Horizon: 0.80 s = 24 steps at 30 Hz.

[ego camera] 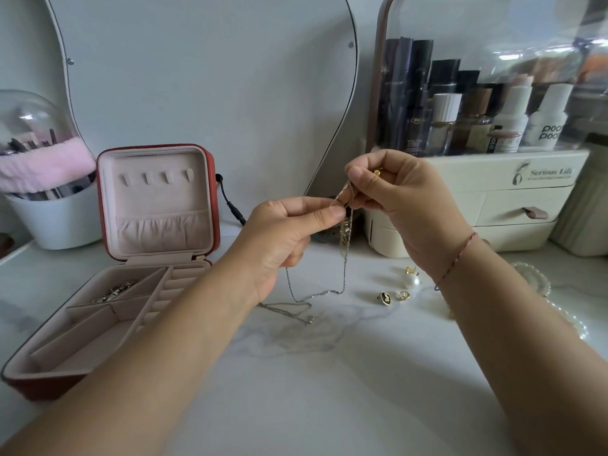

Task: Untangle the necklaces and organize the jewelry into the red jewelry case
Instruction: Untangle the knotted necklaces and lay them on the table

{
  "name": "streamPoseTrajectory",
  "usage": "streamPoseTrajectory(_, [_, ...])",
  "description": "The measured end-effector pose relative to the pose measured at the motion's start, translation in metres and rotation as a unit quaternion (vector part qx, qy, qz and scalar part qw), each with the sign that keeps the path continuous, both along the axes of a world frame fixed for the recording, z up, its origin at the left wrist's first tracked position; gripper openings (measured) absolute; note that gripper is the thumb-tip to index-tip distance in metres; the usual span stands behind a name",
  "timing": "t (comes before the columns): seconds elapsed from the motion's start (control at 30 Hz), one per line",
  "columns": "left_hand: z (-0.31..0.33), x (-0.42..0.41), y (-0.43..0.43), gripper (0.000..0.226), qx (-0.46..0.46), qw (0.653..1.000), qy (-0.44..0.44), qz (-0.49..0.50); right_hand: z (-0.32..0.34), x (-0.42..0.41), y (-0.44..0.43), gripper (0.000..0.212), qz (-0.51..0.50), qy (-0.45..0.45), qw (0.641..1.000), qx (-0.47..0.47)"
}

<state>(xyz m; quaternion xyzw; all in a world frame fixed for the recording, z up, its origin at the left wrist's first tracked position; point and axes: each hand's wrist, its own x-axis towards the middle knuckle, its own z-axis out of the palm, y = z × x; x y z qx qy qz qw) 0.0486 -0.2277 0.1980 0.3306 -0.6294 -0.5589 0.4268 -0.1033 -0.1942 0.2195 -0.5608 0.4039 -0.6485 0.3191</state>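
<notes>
both hands, left hand (289, 232) and right hand (398, 195), pinch the tangled necklaces (345, 225) right of the red jewelry case (158, 255) (untangling underway), next probably teasing strands apart.

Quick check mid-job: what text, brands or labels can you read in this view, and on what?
"Serious Life": front of the cream cosmetics organizer; small line beneath unreadable.
"LOREA" and "YOUTH CO", cut off: dark bottle inside it.
"poo poo", cut off: white bottle inside it.
Vertical print on the tall dark box: too blurred.
No text visible on the red jewelry case.
</notes>
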Motion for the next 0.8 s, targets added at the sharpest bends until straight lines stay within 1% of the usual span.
streamPoseTrajectory(0.07, [-0.0005, -0.0010, 0.0005, 0.012, -0.002, 1.000, -0.010, 0.008, 0.0000, 0.0002, 0.0004, 0.011, 0.002, -0.003, 1.000, -0.004])
streamPoseTrajectory(0.23, [0.0006, 0.0005, 0.0013, 0.024, 0.024, 1.000, -0.006, -0.008, 0.0001, 0.0005, 0.0004, 0.009, -0.003, -0.002, 1.000, -0.007])
streamPoseTrajectory(0.33, [0.0020, 0.0017, 0.0022, 0.021, 0.039, 0.999, -0.005, -0.017, -0.0003, 0.0011, 0.0008, 0.010, -0.001, 0.009, 1.000, -0.011])
streamPoseTrajectory(0.5, [0.0018, 0.0007, 0.0014, 0.020, 0.027, 1.000, -0.011, -0.003, -0.0022, 0.0040, 0.0003, 0.007, -0.007, 0.032, 0.999, -0.014])
streamPoseTrajectory(0.63, [0.0023, 0.0001, 0.0026, 0.018, 0.026, 0.999, -0.018, 0.000, -0.0039, 0.0062, -0.0016, 0.004, -0.013, 0.029, 0.999, -0.014])
streamPoseTrajectory(0.77, [0.0021, -0.0001, 0.0025, 0.010, 0.032, 0.999, -0.023, 0.004, -0.0045, 0.0067, -0.0027, 0.004, -0.017, 0.030, 0.999, -0.013])
streamPoseTrajectory(0.8, [0.0014, 0.0000, 0.0013, 0.016, 0.033, 0.999, -0.025, 0.003, -0.0048, 0.0068, -0.0029, 0.004, -0.017, 0.029, 0.999, -0.014])
